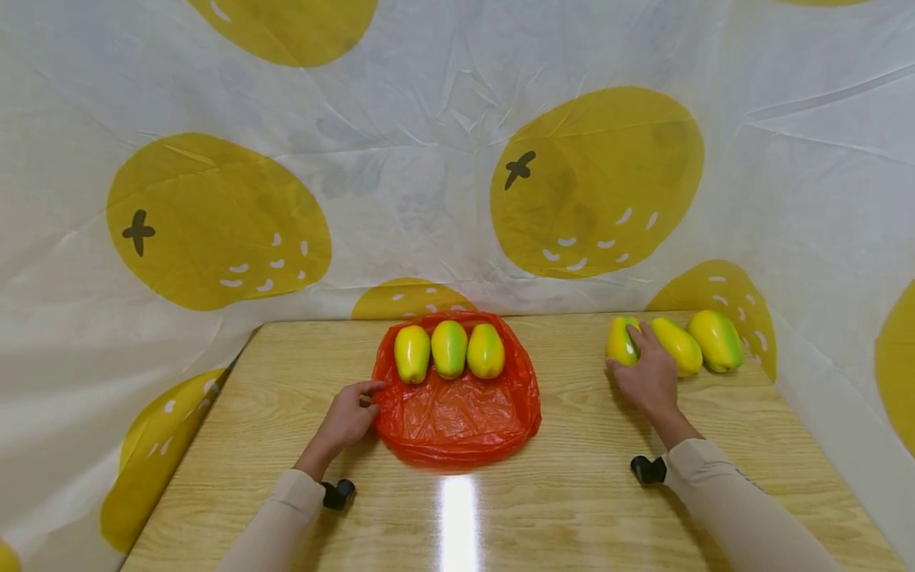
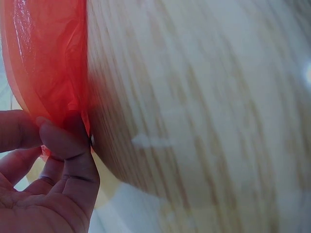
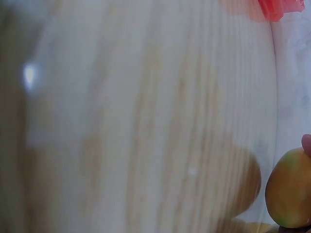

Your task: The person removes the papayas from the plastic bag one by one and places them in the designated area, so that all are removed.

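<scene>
A red plastic bag (image 1: 457,413) lies spread on the table with its rim rolled round. Inside, along its far side, three yellow-green papayas (image 1: 449,349) stand in a row. My left hand (image 1: 348,415) pinches the bag's left rim between thumb and fingers; the left wrist view shows the red film (image 2: 48,58) at the fingertips. Over at the right, my right hand (image 1: 649,377) grips a papaya (image 1: 620,342), thumb on its near side and fingers over its top. Only a fingertip and part of that papaya (image 3: 290,189) show in the right wrist view.
Two more papayas, a middle one (image 1: 677,347) and an outer one (image 1: 716,342), lie just right of my right hand. The wooden table (image 1: 572,508) ends at a white cloth (image 1: 415,199) printed with large yellow fruit, which hangs behind and at the sides.
</scene>
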A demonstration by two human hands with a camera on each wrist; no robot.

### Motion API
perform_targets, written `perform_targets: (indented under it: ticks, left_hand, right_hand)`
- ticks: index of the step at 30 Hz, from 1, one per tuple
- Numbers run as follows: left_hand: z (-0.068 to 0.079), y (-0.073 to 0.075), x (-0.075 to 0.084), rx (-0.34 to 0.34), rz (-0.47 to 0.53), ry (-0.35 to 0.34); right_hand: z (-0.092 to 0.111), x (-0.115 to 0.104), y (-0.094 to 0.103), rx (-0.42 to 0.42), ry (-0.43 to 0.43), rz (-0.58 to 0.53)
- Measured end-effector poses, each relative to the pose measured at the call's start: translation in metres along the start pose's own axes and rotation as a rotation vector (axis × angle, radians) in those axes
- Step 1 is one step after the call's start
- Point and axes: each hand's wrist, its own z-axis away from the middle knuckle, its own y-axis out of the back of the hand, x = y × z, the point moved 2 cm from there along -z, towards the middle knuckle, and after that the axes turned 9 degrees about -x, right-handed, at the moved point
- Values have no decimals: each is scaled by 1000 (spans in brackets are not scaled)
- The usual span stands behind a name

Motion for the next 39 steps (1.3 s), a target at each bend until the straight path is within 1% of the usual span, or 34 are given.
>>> perform_targets:
  ticks: [6, 17, 25, 33, 39]
  left_hand:
    - [1, 2, 2, -3, 16, -8]
    - [1, 1, 3, -6, 36, 10]
    - [1, 0, 4, -10, 33, 12]
    - [2, -1, 3, -4, 37, 4]
    - [3, 1, 4, -9, 24, -17]
  right_hand:
    - [1, -1, 2, -5, 11, 20]
    - [3, -7, 5, -29, 67, 80]
    - [5, -9, 6, -70, 51, 80]
    - [11, -10, 6, -22, 80, 139]
    - [19, -23, 8, 2, 70, 151]
